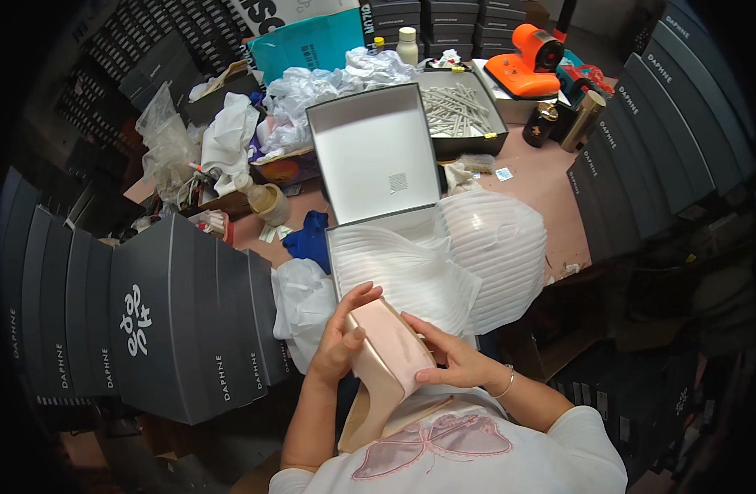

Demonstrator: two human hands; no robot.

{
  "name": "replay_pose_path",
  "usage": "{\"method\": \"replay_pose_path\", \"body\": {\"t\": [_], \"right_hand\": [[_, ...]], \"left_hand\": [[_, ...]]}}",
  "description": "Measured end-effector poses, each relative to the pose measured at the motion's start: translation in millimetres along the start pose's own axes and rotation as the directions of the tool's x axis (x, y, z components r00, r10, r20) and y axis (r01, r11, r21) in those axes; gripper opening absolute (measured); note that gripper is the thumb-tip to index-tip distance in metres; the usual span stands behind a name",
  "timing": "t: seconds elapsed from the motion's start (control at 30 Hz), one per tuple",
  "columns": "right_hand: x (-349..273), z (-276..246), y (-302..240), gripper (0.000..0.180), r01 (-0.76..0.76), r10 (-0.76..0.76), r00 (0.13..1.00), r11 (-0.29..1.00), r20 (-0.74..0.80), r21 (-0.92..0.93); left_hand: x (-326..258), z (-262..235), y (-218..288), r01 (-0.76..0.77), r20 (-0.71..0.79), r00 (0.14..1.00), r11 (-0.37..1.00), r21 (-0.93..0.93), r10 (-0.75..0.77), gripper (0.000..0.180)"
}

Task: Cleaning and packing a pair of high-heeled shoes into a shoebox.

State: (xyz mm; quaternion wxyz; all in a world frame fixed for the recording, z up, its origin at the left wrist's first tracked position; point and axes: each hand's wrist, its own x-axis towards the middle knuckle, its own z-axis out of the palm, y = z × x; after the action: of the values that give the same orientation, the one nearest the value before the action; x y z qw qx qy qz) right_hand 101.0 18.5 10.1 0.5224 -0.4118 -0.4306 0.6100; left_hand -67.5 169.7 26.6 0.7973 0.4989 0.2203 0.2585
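Note:
A pale pink and beige high-heeled shoe (385,352) is held between my two hands, close to my body and over the near edge of the open box. My left hand (338,342) wraps its left side, thumb on the upper. Against the right side, my right hand (454,356) closes with fingers above and thumb below. Just beyond lies an open shoe box, its white-lined lid (374,156) raised. White striped foam wrapping (394,263) fills the box, and another piece of wrapping (501,255) spills over its right side.
Stacked dark grey shoe boxes stand left (180,321) and right (658,140). Behind the lid are crumpled white paper (337,86), a box of thin whitish sticks (456,107) and an orange device (522,66). A blue cloth (310,240) and a bottle (267,202) lie left.

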Motion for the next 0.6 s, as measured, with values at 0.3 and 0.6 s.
{"method": "replay_pose_path", "body": {"t": [0.3,0.6], "right_hand": [[41.0,-63.8,-64.4,0.053,0.176,-0.356,0.93,0.648,-0.09,-0.741],[79.1,-129.1,17.7,0.069,-0.282,-0.288,0.847,0.468,-0.447,-0.837]], "left_hand": [[18.8,16.0,-4.6,0.105,0.068,0.994,0.938,-0.331,-0.088,0.069],[76.6,-3.1,0.1,0.264,0.181,0.962,0.874,-0.408,-0.206,0.066]]}}
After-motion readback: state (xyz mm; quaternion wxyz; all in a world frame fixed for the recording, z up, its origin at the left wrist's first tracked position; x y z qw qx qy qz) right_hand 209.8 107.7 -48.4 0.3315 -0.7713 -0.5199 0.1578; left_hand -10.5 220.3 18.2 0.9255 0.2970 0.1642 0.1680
